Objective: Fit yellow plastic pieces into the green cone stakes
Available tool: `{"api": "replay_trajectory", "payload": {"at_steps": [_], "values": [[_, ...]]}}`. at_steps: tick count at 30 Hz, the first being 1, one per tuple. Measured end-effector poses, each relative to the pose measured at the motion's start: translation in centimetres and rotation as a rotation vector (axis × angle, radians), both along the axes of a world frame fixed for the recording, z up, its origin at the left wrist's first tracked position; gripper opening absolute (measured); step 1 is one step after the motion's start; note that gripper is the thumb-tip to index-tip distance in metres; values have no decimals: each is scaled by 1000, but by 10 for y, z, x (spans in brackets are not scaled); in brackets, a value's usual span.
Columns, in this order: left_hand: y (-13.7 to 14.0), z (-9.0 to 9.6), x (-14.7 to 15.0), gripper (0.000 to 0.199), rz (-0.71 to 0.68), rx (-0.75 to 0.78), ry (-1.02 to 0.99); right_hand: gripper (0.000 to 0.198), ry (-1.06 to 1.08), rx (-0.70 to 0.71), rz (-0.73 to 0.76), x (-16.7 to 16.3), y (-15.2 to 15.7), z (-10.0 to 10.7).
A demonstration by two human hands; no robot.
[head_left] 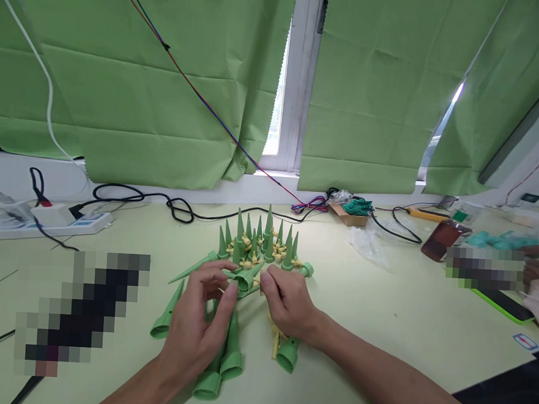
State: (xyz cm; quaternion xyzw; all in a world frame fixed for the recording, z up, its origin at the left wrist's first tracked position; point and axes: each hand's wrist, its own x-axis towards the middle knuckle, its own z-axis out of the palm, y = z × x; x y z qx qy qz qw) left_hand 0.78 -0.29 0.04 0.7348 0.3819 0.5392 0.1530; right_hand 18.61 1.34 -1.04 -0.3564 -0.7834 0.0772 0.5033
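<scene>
And here's the left hand [200,319], thumb and fingertips closed on the rim of a hollow green spike [250,276], mid-bench [357,327]! Right beside it, the right hand [289,299] pinches a small yellow fitting [257,281]. Upright green spikes [269,225] crowd towards the bench's far edge, while loose green spikes [232,354] lie on the near side.

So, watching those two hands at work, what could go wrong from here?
Probably only small mishaps. The small yellow part at the fingertips of the right hand could slip and drop. The upright green cones stand just beyond both hands, so a knuckle might topple one. And the left hand is close to cones lying loose, which might roll if nudged.
</scene>
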Motion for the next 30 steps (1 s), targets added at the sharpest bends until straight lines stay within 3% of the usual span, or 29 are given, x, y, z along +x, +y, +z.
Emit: {"api": "replay_trajectory", "payload": {"at_steps": [6,10,15,30], "values": [[0,10,1,19,62,-220,-35,28,40,21,66,0,-2,0],[2,14,0,28,30,-288,21,26,35,7,106,1,-2,0],[3,12,-1,37,-67,-322,81,23,33,-9,131,1,-2,-1],[2,9,0,27,-161,-252,168,25,7,-116,138,3,1,-4]]}}
